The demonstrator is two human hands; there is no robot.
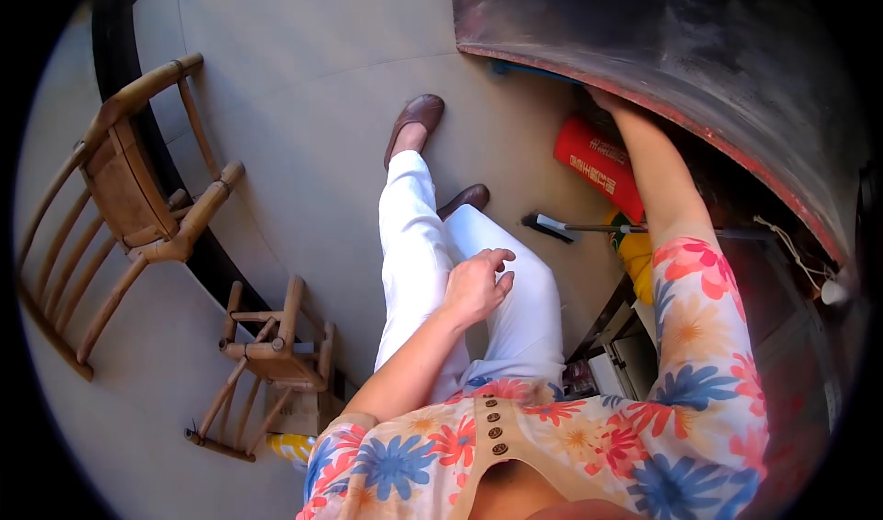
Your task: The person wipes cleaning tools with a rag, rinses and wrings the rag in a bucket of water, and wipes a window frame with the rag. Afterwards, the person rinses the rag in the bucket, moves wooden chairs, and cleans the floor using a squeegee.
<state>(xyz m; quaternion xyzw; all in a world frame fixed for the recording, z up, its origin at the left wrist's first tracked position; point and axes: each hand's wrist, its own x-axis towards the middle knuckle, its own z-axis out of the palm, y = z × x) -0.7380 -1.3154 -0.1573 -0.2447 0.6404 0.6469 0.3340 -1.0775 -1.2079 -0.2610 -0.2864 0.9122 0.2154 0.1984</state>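
Observation:
My left hand [476, 287] hovers over or rests on the white-trousered leg; I cannot tell which. Its fingers are loosely bent and apart, with nothing in them. My right arm stretches forward to the dark table, and my right hand [604, 100] goes under its red-edged rim. The fingers there are hidden, so whatever they touch does not show. Just below that hand is a red bag or packet [598, 166] with white lettering. Part of something blue [524, 71] shows beneath the table edge.
The dark table [635, 23] fills the upper right. A black-bristled brush [552, 228] with a long handle lies near a yellow item [636, 261]. A white cord [791, 249] hangs at the right. Left stand a bamboo chair [133, 189] and a small bamboo stool [276, 359].

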